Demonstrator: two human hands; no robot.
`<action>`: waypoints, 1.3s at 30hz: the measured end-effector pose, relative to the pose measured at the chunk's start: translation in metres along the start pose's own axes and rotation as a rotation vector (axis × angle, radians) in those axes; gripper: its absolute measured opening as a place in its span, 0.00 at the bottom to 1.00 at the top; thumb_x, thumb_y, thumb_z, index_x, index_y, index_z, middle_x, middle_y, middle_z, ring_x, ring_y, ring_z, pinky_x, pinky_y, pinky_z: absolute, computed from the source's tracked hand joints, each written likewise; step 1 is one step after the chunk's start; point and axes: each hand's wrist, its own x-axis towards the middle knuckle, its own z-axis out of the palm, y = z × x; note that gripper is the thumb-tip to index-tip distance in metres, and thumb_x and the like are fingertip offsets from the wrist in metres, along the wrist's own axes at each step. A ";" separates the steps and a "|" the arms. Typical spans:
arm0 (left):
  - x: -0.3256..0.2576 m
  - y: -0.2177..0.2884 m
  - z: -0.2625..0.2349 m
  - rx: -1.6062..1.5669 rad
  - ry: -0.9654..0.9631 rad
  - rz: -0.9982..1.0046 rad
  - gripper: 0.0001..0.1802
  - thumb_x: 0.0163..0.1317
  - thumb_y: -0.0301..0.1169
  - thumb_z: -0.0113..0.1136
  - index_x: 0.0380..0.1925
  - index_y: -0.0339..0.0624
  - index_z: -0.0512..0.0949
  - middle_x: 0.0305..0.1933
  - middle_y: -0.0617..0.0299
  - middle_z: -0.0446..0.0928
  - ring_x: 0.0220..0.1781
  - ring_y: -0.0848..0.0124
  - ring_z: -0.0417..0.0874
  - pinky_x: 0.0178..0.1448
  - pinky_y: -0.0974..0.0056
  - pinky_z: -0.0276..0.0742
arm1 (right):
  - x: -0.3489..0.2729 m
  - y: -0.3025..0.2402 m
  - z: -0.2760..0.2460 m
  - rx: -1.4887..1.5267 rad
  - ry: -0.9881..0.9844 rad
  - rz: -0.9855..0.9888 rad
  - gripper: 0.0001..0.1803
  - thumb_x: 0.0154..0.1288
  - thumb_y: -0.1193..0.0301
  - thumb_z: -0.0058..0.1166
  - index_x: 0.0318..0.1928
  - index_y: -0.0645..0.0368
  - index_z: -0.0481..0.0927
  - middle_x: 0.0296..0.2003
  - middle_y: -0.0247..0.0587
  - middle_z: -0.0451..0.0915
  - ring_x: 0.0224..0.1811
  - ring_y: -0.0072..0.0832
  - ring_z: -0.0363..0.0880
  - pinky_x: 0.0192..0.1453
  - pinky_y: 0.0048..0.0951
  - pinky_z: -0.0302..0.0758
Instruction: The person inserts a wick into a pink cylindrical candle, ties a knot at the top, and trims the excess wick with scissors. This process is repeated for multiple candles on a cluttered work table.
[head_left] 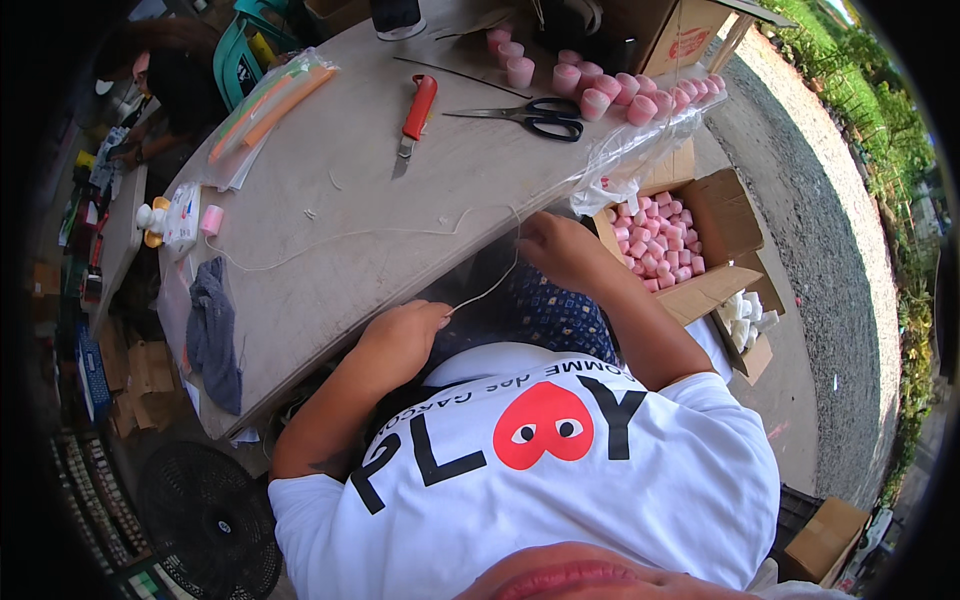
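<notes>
A thin white string (487,291) hangs in a loose curve between my two hands, just off the near edge of the table. My left hand (402,334) is closed with thumb and fingertips pinching one part of it. My right hand (560,248) pinches it farther to the right, close against the table edge. From there the string runs left across the tabletop (290,200) to a small pink cylinder (212,220). Beyond my hands lie a red-handled utility knife (418,115), blade out, and dark-handled scissors (530,118).
Several pink cup-shaped pieces (594,103) stand at the far right of the table. An open cardboard box (729,215) of similar pieces sits beside my right arm. A grey cloth (213,335) hangs at the left edge. Another person (165,80) is at the far left; a black fan (208,520) stands below.
</notes>
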 end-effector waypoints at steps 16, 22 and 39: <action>0.188 0.089 -0.115 0.477 0.093 0.433 0.08 0.59 0.35 0.59 0.30 0.44 0.82 0.31 0.60 0.78 0.40 0.60 0.77 0.53 0.56 0.67 | 0.040 -0.015 -0.069 -0.376 0.621 -0.457 0.15 0.60 0.72 0.61 0.48 0.59 0.77 0.56 0.52 0.69 0.47 0.47 0.77 0.45 0.33 0.75; 0.291 0.029 -0.152 0.207 0.129 0.191 0.11 0.60 0.37 0.59 0.34 0.42 0.82 0.54 0.52 0.74 0.53 0.57 0.77 0.59 0.57 0.69 | 0.087 0.038 -0.073 0.942 0.097 -0.214 0.09 0.68 0.72 0.52 0.46 0.62 0.76 0.39 0.36 0.79 0.42 0.22 0.78 0.40 0.24 0.76; 0.485 -0.049 -0.121 0.510 -0.019 -0.173 0.16 0.61 0.43 0.50 0.43 0.53 0.81 0.48 0.60 0.79 0.55 0.55 0.76 0.50 0.48 0.75 | 0.114 0.060 -0.048 1.479 -0.111 -0.169 0.13 0.71 0.70 0.48 0.51 0.63 0.76 0.31 0.31 0.72 0.28 0.19 0.67 0.33 0.21 0.65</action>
